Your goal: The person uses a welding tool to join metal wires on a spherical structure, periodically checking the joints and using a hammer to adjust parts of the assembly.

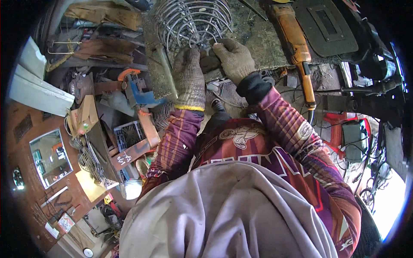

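A rounded frame of bent metal rods (193, 19) lies at the far edge of the view on a worn, dark-stained workbench (262, 47). Both my hands wear grey knitted gloves and meet at the frame's near side. My right hand (235, 61) is closed, with its thumb and fingers pinching a curved rod end. Beside it, my left hand (189, 75) is closed at the rods' near ends, its fingertips partly hidden beneath. A flat metal bar (166, 71) lies along the bench just left of my left hand.
An orange angle grinder (297, 38) lies on the right of the bench, its handle and cord over the edge. Beyond it rests a dark welding mask (327, 26). A blue metal clamp (142, 94) stands at the left. A red chair (335, 135) and tangled cables are at lower right.
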A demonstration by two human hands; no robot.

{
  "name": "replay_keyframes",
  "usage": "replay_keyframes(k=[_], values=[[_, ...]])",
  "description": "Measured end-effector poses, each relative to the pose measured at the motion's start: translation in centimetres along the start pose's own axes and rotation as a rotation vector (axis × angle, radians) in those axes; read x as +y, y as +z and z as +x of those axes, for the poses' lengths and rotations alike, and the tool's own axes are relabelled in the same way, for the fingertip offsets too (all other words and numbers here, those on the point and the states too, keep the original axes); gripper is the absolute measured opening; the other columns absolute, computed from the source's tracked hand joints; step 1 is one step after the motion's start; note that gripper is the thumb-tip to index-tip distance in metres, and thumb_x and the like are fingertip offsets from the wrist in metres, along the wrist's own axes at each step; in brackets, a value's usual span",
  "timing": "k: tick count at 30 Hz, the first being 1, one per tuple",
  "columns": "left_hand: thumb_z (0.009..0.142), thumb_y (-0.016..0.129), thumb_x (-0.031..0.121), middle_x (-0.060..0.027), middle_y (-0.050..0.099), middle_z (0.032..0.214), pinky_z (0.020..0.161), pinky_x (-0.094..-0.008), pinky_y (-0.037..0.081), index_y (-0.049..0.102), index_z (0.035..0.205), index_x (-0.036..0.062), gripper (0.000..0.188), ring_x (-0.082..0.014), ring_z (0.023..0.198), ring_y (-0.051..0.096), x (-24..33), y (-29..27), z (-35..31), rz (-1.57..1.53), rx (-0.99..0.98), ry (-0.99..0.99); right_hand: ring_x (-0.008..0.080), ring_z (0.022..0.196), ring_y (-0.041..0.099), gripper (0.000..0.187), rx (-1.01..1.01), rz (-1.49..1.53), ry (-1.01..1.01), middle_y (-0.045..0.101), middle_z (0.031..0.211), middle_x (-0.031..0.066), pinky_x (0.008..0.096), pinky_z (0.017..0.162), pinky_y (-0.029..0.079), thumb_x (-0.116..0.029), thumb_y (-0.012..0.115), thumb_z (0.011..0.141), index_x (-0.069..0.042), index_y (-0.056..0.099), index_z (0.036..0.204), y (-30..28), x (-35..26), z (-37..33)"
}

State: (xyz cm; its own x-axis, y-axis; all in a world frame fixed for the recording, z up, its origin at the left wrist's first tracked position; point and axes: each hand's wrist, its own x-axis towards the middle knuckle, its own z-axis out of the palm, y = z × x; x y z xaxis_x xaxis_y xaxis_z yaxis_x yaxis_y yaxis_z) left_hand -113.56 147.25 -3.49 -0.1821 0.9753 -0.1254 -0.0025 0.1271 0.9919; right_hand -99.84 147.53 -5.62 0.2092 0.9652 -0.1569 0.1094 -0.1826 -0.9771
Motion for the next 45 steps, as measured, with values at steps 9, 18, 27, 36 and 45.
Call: replay_keyframes(k=[9, 18, 27, 36, 45], values=[[0.094, 0.066, 0.025, -0.0099, 0.062, 0.127, 0.096, -0.0316, 0.046, 0.060, 0.129, -0.0002, 0.043, -0.0179, 0.112, 0.058, 0.0, 0.0, 0.0, -0.126, -0.032, -0.117, 0.0236, 0.086, 0.069, 0.042, -0.059, 0.117, 0.085, 0.073, 0.096, 0.0159, 0.0344, 0.080, 0.052, -0.035, 0.066, 0.089, 0.000, 0.069, 0.112, 0.1, -0.8, 0.6], [0.093, 0.067, 0.028, -0.0089, 0.068, 0.115, 0.089, -0.0339, 0.050, 0.067, 0.120, 0.0012, 0.038, -0.0192, 0.100, 0.064, -0.7, -0.7, 0.9, -0.084, -0.033, -0.193, 0.0246, 0.093, 0.070, 0.044, 0.028, -0.045, 0.164, 0.074, 0.100, 0.0158, 0.0336, 0.083, 0.052, -0.037, 0.068, 0.089, 0.001, 0.071, 0.110, 0.5, -1.2, 0.6], [0.094, 0.067, 0.021, -0.0071, 0.071, 0.104, 0.083, -0.0319, 0.053, 0.067, 0.118, 0.0005, 0.032, -0.0177, 0.093, 0.066, -1.3, -0.7, 0.8, -0.214, 0.026, -0.049, 0.0138, 0.076, 0.063, 0.033, 0.029, 0.151, 0.017, 0.071, 0.083, 0.0076, 0.0302, 0.073, 0.051, -0.031, 0.068, 0.092, 0.002, 0.070, 0.098, 0.7, -1.3, -0.3], [0.092, 0.068, 0.010, -0.0112, 0.068, 0.105, 0.079, -0.0303, 0.056, 0.062, 0.118, -0.0001, 0.029, -0.0178, 0.089, 0.069, 0.5, -0.7, 0.5, 0.015, -0.003, 0.120, 0.0119, 0.076, 0.063, 0.034, -0.006, 0.285, 0.002, 0.071, 0.084, 0.0067, 0.0286, 0.072, 0.051, -0.030, 0.068, 0.092, 0.003, 0.069, 0.100, 0.5, -1.3, -0.2], [0.095, 0.064, 0.029, -0.0083, 0.065, 0.116, 0.084, -0.0357, 0.052, 0.062, 0.127, 0.0078, 0.038, -0.0207, 0.099, 0.064, -3.9, -1.4, 1.9, -0.194, -0.091, -0.073, 0.0154, 0.082, 0.066, 0.035, -0.008, 0.653, 0.315, 0.072, 0.095, 0.0096, 0.0305, 0.075, 0.053, -0.028, 0.071, 0.089, 0.003, 0.068, 0.106, 1.9, -0.7, 0.2]])
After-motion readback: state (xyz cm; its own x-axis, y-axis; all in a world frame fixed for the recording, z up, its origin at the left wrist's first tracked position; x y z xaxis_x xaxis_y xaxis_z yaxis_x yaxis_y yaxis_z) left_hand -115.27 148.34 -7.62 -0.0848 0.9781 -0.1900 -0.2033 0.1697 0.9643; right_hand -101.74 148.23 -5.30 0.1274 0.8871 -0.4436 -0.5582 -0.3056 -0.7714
